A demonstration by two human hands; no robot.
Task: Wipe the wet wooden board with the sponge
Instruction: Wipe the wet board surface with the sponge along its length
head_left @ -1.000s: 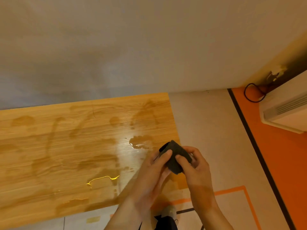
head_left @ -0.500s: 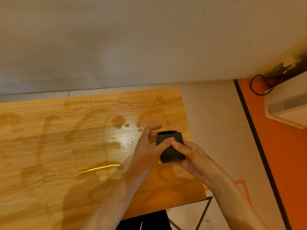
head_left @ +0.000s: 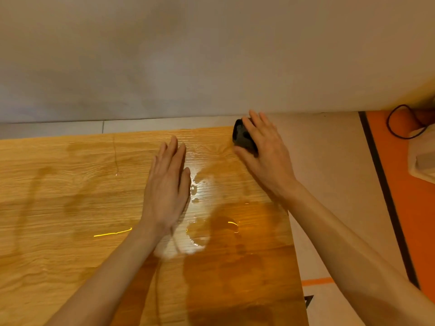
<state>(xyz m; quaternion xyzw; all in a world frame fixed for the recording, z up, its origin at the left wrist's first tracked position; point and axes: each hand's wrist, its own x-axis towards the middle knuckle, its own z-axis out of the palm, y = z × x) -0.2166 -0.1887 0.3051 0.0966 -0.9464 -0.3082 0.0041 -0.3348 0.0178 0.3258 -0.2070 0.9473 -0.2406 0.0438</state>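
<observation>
A light wooden board (head_left: pixel 70 208) fills the lower left, streaked with wet patches and a puddle (head_left: pixel 207 229) near its right side. My right hand (head_left: pixel 266 151) presses a dark sponge (head_left: pixel 242 137) onto the board's far right corner, fingers spread over it. My left hand (head_left: pixel 168 184) lies flat on the board with fingers straight and together, holding nothing, just left of the wet area.
A pale wall (head_left: pixel 211 55) rises right behind the board. To the right, grey floor (head_left: pixel 329 161) with a black stripe, then orange floor (head_left: pixel 412 220), a black cable (head_left: pixel 397 123) and a white appliance (head_left: pixel 423 158).
Both hands held the sponge together over the board's right part. Now the left hand has let go and lies flat, and the right hand has carried the sponge to the far right corner.
</observation>
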